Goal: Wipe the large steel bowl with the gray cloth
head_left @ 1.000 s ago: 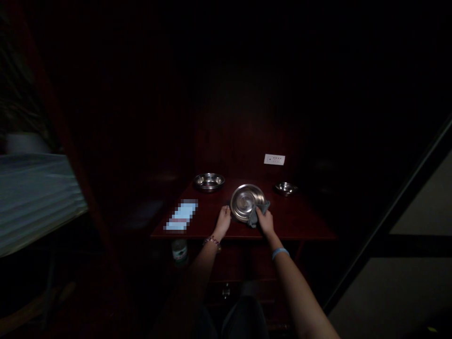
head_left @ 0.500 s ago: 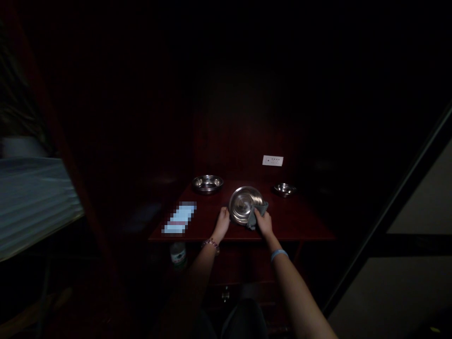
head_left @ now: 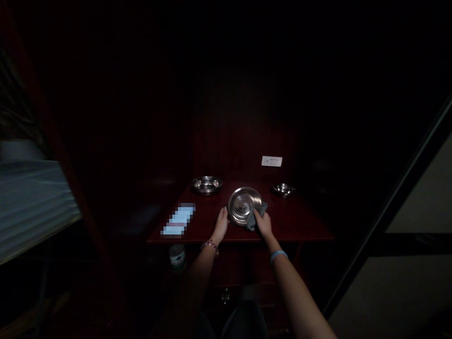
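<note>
A shiny metal bowl [head_left: 241, 205] is tilted up above the desk, its hollow facing me. My left hand [head_left: 221, 223] is at its left rim, fingers behind the edge and partly hidden. With my right hand [head_left: 263, 223] I grip a grey cloth [head_left: 252, 219], pressed against the bowl's lower right inside and rim. Further back on the left stands another metal bowl or stack of bowls [head_left: 206, 185]. A smaller metal dish [head_left: 283, 190] sits at the back right.
The dark red desk [head_left: 296, 226] lies inside a dark wooden enclosure. A blurred-out bright, flat object [head_left: 178, 219] lies on its left side. A white socket panel [head_left: 271, 161] is on the back wall. Below the front edge stands a bottle [head_left: 177, 257].
My left hand's fingers look a little straighter at the rim. The bowl and the cloth in my right hand stay almost in place; the view has shifted slightly.
</note>
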A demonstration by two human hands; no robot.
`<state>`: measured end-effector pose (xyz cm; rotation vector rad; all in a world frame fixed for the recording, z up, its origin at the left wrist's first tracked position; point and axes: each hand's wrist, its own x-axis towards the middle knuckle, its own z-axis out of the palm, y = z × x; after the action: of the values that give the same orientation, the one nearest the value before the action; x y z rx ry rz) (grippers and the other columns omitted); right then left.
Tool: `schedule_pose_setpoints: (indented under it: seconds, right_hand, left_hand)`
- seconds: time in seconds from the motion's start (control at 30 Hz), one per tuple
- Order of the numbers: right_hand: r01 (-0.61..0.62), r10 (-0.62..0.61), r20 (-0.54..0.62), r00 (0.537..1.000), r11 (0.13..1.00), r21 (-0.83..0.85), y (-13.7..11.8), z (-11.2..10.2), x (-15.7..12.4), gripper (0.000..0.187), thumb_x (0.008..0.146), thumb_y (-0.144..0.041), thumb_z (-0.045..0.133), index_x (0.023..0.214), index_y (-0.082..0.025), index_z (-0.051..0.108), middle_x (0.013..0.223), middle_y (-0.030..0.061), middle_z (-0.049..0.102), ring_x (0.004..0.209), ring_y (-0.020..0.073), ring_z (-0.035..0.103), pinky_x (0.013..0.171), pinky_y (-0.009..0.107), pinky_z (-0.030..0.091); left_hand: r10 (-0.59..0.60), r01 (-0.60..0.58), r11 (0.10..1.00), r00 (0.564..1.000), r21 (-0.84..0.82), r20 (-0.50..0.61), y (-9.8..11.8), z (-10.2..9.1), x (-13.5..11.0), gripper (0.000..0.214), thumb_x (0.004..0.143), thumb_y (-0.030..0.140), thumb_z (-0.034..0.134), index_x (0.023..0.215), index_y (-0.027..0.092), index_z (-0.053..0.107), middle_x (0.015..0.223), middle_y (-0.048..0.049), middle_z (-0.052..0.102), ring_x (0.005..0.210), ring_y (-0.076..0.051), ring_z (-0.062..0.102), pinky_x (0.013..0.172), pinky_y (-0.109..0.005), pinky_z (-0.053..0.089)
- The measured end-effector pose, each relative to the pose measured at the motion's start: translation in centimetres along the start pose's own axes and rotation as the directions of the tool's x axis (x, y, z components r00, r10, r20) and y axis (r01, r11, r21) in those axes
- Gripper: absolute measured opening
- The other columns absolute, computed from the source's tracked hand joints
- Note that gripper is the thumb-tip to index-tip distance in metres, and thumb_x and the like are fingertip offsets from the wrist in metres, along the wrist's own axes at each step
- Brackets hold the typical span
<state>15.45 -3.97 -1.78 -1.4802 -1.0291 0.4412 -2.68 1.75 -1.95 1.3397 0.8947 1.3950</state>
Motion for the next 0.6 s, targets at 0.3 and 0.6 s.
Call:
schedule_pose_setpoints:
  seconds: [0.3, 0.6]
  right_hand:
    - [0.016, -0.016, 0.007, 1.000, 1.000, -0.021, 0.2, 0.0, 0.1, 0.045, 0.084, -0.050, 0.055, 0.108, -0.015, 0.071, 0.107, 0.0116, 0.073, 0.101, 0.0247, 0.068, 0.088, 0.031, 0.051]
    - [0.013, -0.013, 0.014, 1.000, 1.000, -0.027, 0.4, 0.1, 0.3, 0.045, 0.084, -0.051, 0.055, 0.107, -0.015, 0.071, 0.107, 0.0124, 0.073, 0.099, 0.0250, 0.069, 0.086, 0.031, 0.052]
  left_hand:
    - [-0.015, 0.016, 1.000, 1.000, -0.011, 0.023, 0.8, 0.1, -0.6, 0.020, 0.087, 0.039, 0.052, 0.083, 0.019, 0.049, 0.076, 0.0006, 0.053, 0.066, -0.013, 0.048, 0.062, -0.025, 0.040]
    - [-0.033, 0.034, 0.999, 0.999, -0.029, 0.031, 1.3, 0.1, -0.9, 0.021, 0.092, 0.038, 0.045, 0.081, 0.021, 0.047, 0.073, 0.0013, 0.052, 0.064, -0.012, 0.049, 0.063, -0.025, 0.042]
